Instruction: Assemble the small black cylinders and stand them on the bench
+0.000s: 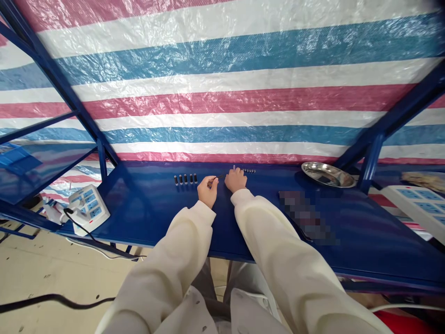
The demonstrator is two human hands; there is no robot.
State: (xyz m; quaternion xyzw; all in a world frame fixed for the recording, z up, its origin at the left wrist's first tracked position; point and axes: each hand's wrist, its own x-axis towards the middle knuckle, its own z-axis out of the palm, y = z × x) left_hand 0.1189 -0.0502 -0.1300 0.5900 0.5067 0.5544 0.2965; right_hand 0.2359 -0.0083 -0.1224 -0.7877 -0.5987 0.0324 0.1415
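Fingertips pinched together, my left hand [207, 189] is just above the blue tabletop. A thin dark piece shows at its fingertips, too small to name. Close by on the right, my right hand [236, 180] rests low over the table with its fingers curled; what they grip is hidden. A small pale upright piece [234, 167] shows just beyond its fingers. Beside that hand lies a row of small shiny metal parts [249, 171], perhaps springs. Left of my left hand stand several small black cylinders [185, 179] with light ends, lined up in a row.
A round steel dish [328, 174] sits at the back right of the blue table [139, 204]. A blurred-out dark flat object [304, 215] lies right of my right arm. White power strips [88, 208] are at both sides. A striped sheet [222, 102] hangs behind.
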